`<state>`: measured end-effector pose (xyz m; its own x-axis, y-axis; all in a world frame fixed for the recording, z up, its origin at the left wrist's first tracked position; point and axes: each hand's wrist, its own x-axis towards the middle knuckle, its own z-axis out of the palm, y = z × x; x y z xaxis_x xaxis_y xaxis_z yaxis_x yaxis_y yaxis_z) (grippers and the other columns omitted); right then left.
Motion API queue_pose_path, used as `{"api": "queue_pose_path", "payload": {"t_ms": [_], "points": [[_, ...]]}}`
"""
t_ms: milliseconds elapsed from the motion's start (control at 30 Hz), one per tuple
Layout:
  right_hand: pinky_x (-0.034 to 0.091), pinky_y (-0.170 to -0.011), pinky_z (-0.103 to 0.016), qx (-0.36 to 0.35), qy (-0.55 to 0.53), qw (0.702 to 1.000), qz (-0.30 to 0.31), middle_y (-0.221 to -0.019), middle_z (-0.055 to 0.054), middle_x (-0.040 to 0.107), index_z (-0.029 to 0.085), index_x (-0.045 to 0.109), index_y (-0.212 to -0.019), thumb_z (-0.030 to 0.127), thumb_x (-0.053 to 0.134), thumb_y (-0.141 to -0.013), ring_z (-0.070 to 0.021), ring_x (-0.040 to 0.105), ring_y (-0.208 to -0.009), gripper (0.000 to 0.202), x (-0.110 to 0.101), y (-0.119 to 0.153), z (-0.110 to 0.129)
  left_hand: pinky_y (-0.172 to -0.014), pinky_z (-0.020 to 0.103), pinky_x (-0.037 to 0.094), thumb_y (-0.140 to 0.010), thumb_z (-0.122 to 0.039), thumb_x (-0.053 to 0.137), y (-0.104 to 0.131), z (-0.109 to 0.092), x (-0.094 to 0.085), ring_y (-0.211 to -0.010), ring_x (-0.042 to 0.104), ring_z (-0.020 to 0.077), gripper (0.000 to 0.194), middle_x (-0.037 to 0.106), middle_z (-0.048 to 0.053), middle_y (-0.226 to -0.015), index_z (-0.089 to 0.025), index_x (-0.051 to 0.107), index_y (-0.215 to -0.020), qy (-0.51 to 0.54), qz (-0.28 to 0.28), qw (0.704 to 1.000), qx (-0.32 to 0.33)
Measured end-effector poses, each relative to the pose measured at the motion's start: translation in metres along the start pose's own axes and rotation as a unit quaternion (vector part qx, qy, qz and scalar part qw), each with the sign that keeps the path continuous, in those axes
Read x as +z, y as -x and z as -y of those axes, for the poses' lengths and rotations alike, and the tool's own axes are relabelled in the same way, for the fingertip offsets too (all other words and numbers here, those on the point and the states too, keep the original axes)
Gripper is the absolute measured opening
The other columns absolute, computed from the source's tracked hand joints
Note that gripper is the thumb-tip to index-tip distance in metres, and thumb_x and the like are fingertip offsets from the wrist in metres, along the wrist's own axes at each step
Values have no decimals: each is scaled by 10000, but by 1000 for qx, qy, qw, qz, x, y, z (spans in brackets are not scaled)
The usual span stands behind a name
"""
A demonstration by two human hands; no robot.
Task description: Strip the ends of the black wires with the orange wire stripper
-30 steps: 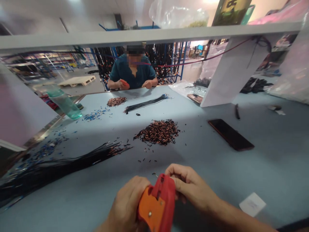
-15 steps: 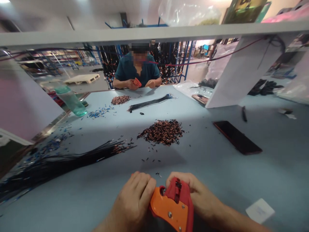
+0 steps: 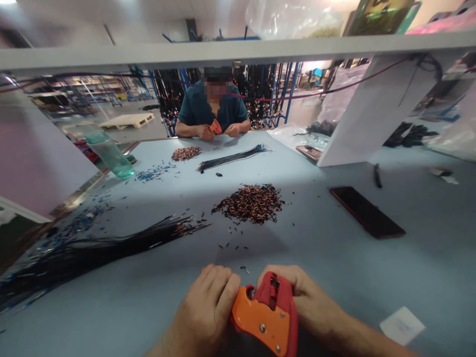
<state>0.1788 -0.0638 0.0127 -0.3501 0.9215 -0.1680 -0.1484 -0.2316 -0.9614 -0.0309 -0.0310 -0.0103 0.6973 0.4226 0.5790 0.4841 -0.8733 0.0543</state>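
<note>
My left hand [image 3: 208, 302] is closed around a red and orange wire stripper [image 3: 262, 317], its thumb lying along the tool's left side. A bit of orange shows past the knuckles. Behind the stripper's red head, my right hand [image 3: 293, 282] is curled inward with its fingers bent. The head covers those fingertips, so whatever they pinch is hidden. Just beyond both hands lie a few small wire scraps [image 3: 244, 268]. Farther up is a heap of short black and copper-coloured offcuts [image 3: 255, 203]. To the left stretches a bundle of long black wires [image 3: 111, 250] with bared copper ends.
Across the table, a person [image 3: 211, 106] holds a similar orange tool near another wire bundle [image 3: 230, 158]. A dark phone [image 3: 366, 211] and white paper [image 3: 402, 325] lie right. A green bottle [image 3: 111, 156] leans at the left. A shelf [image 3: 238, 52] crosses overhead.
My hands and the wire stripper stay almost where they were. The person opposite has turned the orange tool slightly.
</note>
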Motion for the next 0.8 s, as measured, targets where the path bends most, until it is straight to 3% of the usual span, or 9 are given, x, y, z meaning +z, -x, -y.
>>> {"api": "queue_pose_path", "payload": {"t_ms": [367, 800], "points": [[344, -523, -194, -44, 39, 998, 6, -619, 40, 497, 158, 561, -657, 246, 601, -793, -83, 395, -556, 167, -1, 1, -2, -773, 427, 499, -903, -98, 429, -1, 0, 2, -803, 568, 244, 226, 649, 146, -878, -77, 569, -1079, -25, -30, 999, 24], [347, -517, -189, -19, 29, 999, 24, -584, 58, 464, 160, 564, -663, 219, 600, -752, -76, 347, -534, 113, -4, 1, 0, -661, 378, 486, -941, -101, 384, -9, -2, -3, -719, 549, 216, 216, 624, 124, -792, -62, 582, -1018, -14, -47, 998, 41]]}}
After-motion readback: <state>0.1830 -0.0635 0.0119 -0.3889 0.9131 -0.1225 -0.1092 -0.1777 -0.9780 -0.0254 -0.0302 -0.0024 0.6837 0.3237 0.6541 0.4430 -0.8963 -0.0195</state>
